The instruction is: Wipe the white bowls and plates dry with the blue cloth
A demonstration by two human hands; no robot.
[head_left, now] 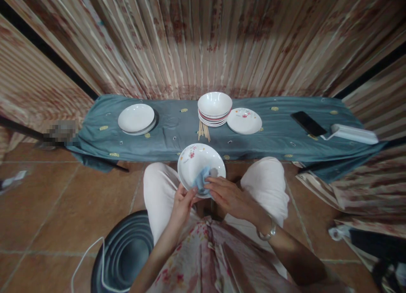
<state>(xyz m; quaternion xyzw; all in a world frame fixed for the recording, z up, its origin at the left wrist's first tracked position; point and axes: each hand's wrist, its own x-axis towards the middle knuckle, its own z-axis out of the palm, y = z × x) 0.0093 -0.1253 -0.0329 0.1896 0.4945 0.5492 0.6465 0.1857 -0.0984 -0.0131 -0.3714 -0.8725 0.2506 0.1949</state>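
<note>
Your left hand held the floral plate by its near rim, grip pinched on the edge, the plate tilted above your knees just in front of the counter. Your right hand pressed a blue cloth against the plate's inner face, fingers closed flat on the cloth. A bracelet sat on your right wrist.

On the counter: a stack of white bowls at centre, one flowered plate touching its right side, chopsticks just in front of it. White plates lay well apart to the left. A black phone and a white tray lay to the right. A dark stool stood by your left leg.
</note>
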